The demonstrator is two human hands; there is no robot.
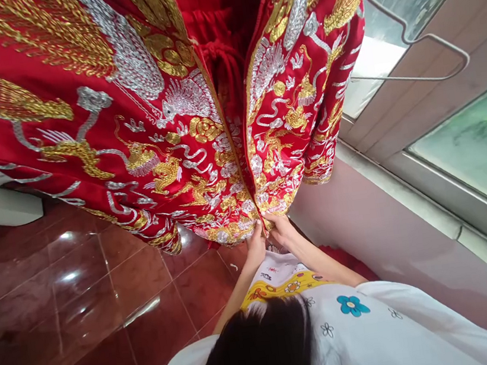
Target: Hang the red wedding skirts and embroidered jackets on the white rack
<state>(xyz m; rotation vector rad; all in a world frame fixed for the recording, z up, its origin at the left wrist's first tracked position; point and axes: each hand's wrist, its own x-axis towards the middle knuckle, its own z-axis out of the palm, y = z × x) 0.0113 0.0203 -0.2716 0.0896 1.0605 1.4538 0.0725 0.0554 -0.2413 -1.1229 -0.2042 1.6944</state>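
Note:
A red jacket (pixel 127 114) with dense gold and silver embroidery hangs upright before me, its front parted at the top and its sleeves at the sides. At the bottom of the front opening, my left hand (pixel 257 243) pinches the hem edge. Right beside it, my right hand (pixel 278 226) grips the other front edge, so the two edges meet between my hands. Both hands are closed on the cloth, and the fingertips are partly hidden by it. Red cord ties (pixel 219 51) show inside the open collar.
To the right, a wire hanger (pixel 436 76) hangs by a window frame (pixel 401 155). Below it is a pale wall with a sill (pixel 480 241). A white piece of furniture (pixel 4 205) stands at the left on glossy red floor tiles (pixel 83 299). Red cloth (pixel 353 264) lies low by the wall.

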